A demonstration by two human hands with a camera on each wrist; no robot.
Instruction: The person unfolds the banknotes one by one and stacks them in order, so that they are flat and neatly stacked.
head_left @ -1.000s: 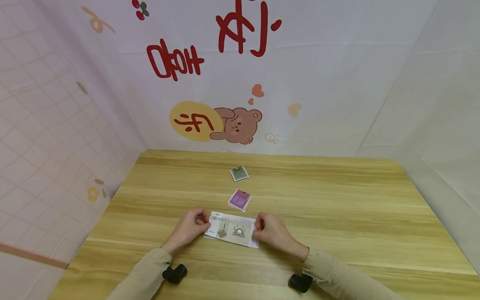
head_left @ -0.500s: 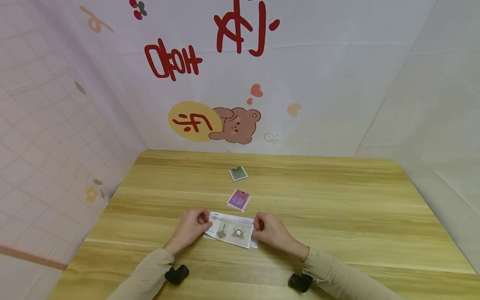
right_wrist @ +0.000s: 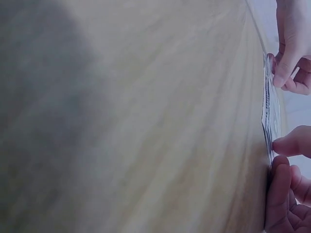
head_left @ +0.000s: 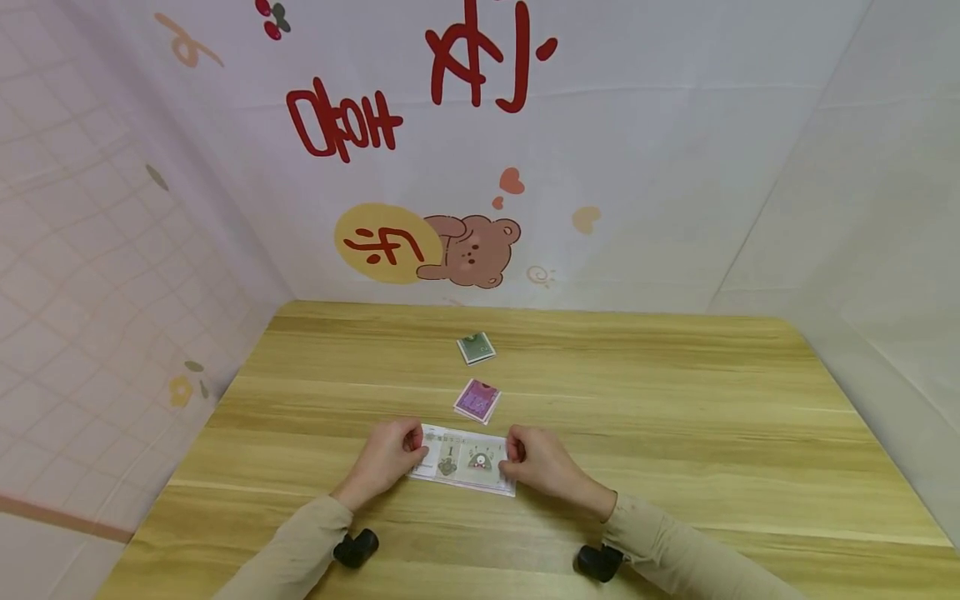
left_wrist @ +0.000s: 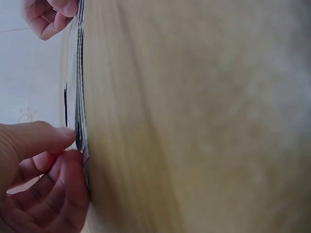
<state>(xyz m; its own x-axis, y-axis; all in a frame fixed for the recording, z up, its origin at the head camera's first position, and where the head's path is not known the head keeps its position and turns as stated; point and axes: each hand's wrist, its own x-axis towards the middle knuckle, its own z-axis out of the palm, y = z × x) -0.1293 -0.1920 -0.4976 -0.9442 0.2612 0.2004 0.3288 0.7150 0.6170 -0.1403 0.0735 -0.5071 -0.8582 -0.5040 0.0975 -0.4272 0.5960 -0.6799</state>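
A pale banknote printed with a 1 lies flat over other notes near the middle of the table, in the head view. My left hand pinches its left end between thumb and fingertips. At the opposite end, my right hand pinches it the same way. Seen edge-on in the left wrist view, the notes form a thin layered stack, with the left thumb at their edge. The right wrist view shows the same stack between both hands.
Just beyond the notes lies a small stack of purple squares, with a small stack of green squares farther back. Behind the wooden table hangs a white cloth with a printed bear and red characters.
The top note swung askew over the notes below, its right end dipping toward me, then came back nearly in line with them. My left hand shifted slightly right.
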